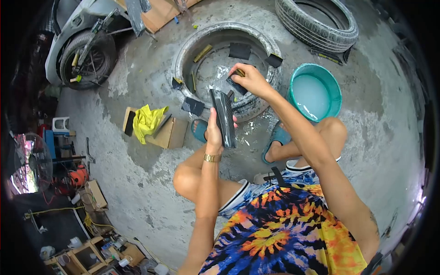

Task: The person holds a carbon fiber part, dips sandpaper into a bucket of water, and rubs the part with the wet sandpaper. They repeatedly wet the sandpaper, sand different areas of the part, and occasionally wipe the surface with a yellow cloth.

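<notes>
My left hand point(214, 133) is wrapped around a glossy black curved panel point(223, 119) with a carbon-like pattern, tilted upright in front of me. Just beyond its upper end, my right hand point(252, 80) pinches a black sheet of sandpaper point(235, 84), with a bit of yellow showing at the fingers. Both hands are over the near side of a tire point(181, 55) lying flat on the floor. More black sandpaper pieces rest on its rim, one at the near left point(193, 106) and another at the right point(274, 60). Inside lies a yellow block point(203, 53).
A teal basin point(293, 87) of cloudy water stands right of the tire. To the left, a yellow cloth point(148, 121) drapes over a cardboard box point(173, 134). Another tire point(321, 34) lies at the back right, and a motorbike wheel point(89, 59) stands back left.
</notes>
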Action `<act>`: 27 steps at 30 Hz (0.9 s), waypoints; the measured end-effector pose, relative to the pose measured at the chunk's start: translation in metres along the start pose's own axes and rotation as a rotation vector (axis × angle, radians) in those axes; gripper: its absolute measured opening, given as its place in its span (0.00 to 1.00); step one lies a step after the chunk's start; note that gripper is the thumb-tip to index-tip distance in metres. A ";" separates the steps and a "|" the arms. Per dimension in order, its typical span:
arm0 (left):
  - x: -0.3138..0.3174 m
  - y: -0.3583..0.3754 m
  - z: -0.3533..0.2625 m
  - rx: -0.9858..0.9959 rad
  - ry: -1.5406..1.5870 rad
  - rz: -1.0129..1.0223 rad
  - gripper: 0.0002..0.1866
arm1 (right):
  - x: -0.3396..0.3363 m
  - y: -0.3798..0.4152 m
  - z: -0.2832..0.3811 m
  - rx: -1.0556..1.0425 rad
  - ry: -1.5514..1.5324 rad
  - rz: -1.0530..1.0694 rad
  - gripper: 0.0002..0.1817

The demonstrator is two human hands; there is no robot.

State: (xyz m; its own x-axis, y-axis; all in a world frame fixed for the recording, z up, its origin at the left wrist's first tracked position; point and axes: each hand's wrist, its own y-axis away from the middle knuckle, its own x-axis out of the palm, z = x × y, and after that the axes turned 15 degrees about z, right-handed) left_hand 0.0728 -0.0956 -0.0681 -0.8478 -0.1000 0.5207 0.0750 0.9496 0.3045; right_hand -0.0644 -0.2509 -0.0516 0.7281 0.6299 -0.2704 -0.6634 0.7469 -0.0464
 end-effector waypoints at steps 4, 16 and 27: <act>-0.024 -0.010 0.028 -0.179 -0.017 0.012 0.30 | 0.006 0.023 -0.027 0.015 0.255 0.056 0.09; -0.071 -0.055 0.124 -0.213 0.307 -0.034 0.40 | 0.046 -0.008 -0.079 0.059 0.577 0.214 0.11; -0.067 -0.049 0.123 -0.227 0.138 -0.110 0.34 | 0.102 0.032 -0.107 -0.055 1.109 0.448 0.47</act>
State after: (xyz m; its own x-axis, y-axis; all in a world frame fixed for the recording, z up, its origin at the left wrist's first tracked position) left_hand 0.0614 -0.0994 -0.2161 -0.7788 -0.2535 0.5738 0.1148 0.8416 0.5277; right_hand -0.0303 -0.1857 -0.1834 -0.0977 0.2843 -0.9537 -0.8464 0.4803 0.2299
